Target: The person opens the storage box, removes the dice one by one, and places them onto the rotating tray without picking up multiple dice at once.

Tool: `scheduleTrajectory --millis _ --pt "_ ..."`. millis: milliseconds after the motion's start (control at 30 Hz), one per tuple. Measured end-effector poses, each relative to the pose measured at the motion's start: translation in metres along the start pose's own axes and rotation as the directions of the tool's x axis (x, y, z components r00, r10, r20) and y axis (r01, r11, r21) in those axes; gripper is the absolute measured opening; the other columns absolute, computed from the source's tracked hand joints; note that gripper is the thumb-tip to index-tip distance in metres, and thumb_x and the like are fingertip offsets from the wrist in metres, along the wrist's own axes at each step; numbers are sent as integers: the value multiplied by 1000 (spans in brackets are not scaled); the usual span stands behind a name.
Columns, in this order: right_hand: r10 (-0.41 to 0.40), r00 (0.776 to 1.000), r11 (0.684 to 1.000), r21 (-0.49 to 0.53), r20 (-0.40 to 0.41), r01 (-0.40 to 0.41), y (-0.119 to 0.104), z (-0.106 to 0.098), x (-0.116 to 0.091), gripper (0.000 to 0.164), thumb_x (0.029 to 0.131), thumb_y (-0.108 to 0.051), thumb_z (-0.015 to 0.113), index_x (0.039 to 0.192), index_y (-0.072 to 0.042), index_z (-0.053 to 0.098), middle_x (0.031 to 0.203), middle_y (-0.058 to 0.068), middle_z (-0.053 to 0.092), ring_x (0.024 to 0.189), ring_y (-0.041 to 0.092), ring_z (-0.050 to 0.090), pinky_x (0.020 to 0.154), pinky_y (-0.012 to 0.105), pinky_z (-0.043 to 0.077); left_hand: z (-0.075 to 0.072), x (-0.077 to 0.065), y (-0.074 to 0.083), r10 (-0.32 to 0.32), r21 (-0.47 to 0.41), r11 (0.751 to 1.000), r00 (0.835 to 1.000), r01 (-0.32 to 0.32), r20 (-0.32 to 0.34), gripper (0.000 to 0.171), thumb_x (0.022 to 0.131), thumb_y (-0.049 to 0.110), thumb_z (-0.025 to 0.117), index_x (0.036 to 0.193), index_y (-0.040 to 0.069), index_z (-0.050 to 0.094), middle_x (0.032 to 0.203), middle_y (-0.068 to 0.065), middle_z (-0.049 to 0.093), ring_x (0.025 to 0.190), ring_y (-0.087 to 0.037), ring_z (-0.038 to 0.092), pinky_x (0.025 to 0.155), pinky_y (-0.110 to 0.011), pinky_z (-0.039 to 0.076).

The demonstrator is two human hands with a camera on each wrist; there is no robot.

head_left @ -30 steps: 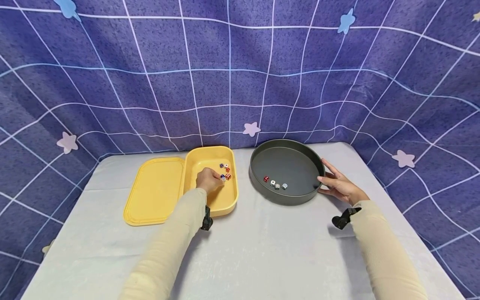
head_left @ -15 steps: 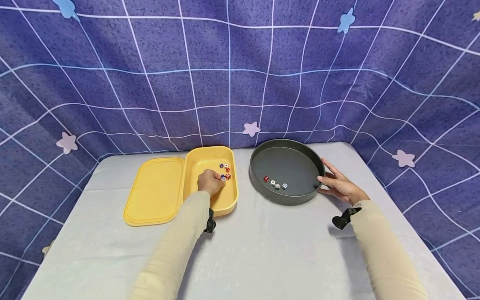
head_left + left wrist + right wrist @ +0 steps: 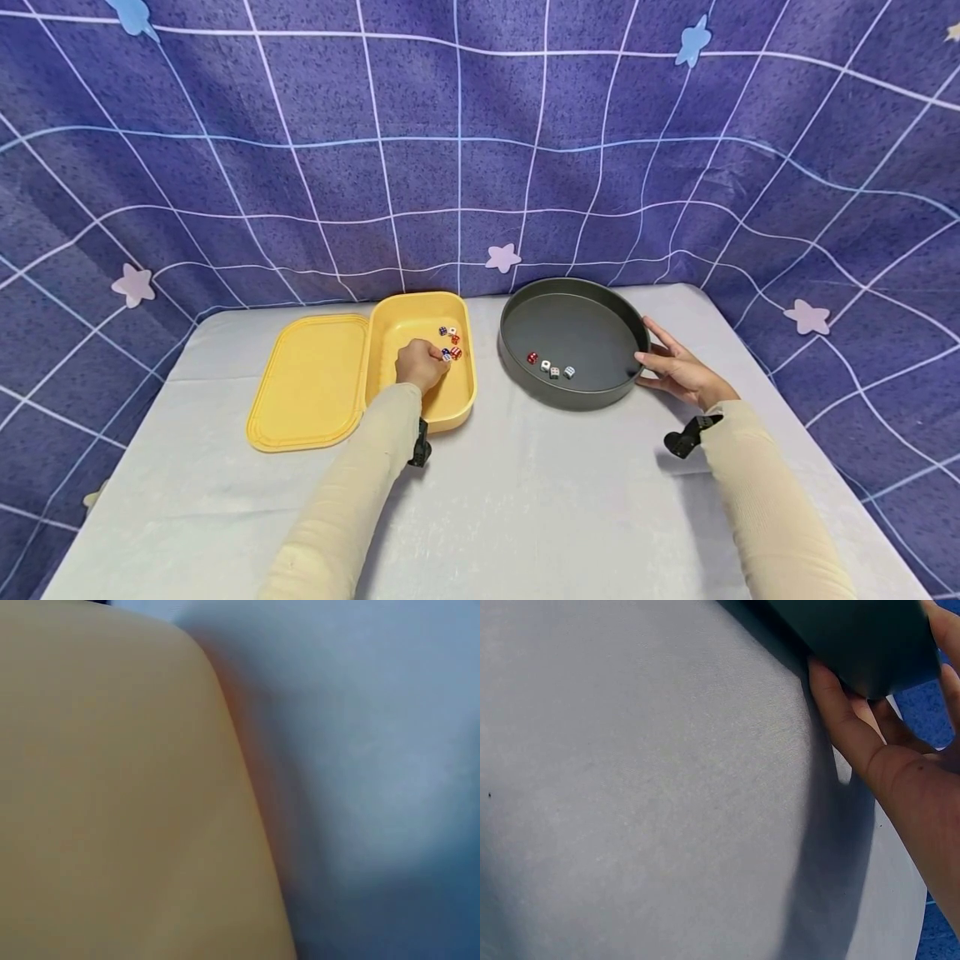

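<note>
My left hand point(image 3: 420, 364) reaches into the yellow box point(image 3: 444, 422), its fingers curled down by a blue die and a white die point(image 3: 447, 357). Whether the fingertips pinch one cannot be told. Beside them lies a red die point(image 3: 456, 353); farther back are a dark blue die point(image 3: 443, 332), a white die and another red one. With thumb over the rim and fingers against the outside, my right hand point(image 3: 686, 375) grips a round dark grey cake pan point(image 3: 573, 402). Near its front wall, a red die point(image 3: 532, 358) and several white dice point(image 3: 554, 373) rest inside.
A yellow lid point(image 3: 311, 383) lies flat left of the box, touching or nearly touching it. White cloth covers the table point(image 3: 525, 492). Behind and at both sides hangs a blue curtain point(image 3: 495, 183) with a grid and stars. The left wrist view shows mostly a blurred sleeve point(image 3: 127, 787).
Since one second ago my left hand has shifted slightly right inside the box, then stayed put. The right hand, the pan and the dice in it look unmoved.
</note>
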State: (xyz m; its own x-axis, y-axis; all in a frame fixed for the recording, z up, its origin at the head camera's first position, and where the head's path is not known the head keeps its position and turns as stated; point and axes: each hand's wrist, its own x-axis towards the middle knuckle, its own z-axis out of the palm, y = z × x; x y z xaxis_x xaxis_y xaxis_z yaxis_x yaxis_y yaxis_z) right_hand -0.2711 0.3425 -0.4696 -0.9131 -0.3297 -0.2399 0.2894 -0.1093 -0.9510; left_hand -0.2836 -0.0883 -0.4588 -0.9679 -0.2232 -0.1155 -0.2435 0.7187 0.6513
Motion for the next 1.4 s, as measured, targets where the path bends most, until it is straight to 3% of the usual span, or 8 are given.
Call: scheduleTrajectory --millis 167,433,700,900,1033,1267,1400 --pt "-1 1000 1000 -17 5 1 0 0 0 82 97 -3 51 153 -38 2 156 23 -10 135 29 22 98 45 44 -2 0 -2 14 1 1000 1000 -14 6 13 79 14 78 83 5 71 84 -7 68 81 -22 59 78 -34 47" --pt "2 1000 1000 3 -3 -2 2 0 2 82 97 -1 49 152 -40 3 156 22 -11 135 30 20 88 36 50 -17 2 -4 46 11 999 998 -47 39 12 80 15 76 84 5 70 89 -9 68 90 -27 60 85 -38 47" --pt "7 1000 1000 -15 -7 -7 -1 0 0 82 98 -2 49 152 -39 1 156 20 -18 142 37 4 104 53 35 -41 1 10 153 -22 988 988 -153 7 12 79 15 75 83 3 72 85 -10 71 90 -30 62 85 -41 46" --pt "12 1000 1000 -8 -10 -12 0 1 0 82 97 -1 50 153 -39 2 156 20 -17 142 36 4 105 55 33 -49 -1 31 256 -61 965 966 -255 16 14 81 14 75 87 2 71 83 -9 71 80 -24 64 78 -35 48" --pt "14 1000 1000 -10 -10 -14 0 0 0 82 97 -2 51 152 -40 3 156 20 -18 142 36 4 104 54 34 -48 -6 51 292 -75 955 956 -288 42 15 83 16 73 90 3 71 85 -10 72 78 -21 65 73 -31 50" --pt "9 1000 1000 -18 -20 -9 0 0 0 82 97 -2 51 153 -38 3 157 22 -6 127 25 34 90 39 50 -33 -16 84 350 -114 932 935 -343 51 14 83 16 74 91 4 72 88 -8 73 83 -21 67 72 -29 50" --pt "5 1000 1000 -18 -15 -5 0 -1 0 82 97 -2 51 153 -37 3 157 23 -4 123 22 37 87 36 51 -18 -23 100 394 -168 910 917 -379 62 14 82 15 75 90 3 73 87 -9 73 81 -21 68 69 -26 50"
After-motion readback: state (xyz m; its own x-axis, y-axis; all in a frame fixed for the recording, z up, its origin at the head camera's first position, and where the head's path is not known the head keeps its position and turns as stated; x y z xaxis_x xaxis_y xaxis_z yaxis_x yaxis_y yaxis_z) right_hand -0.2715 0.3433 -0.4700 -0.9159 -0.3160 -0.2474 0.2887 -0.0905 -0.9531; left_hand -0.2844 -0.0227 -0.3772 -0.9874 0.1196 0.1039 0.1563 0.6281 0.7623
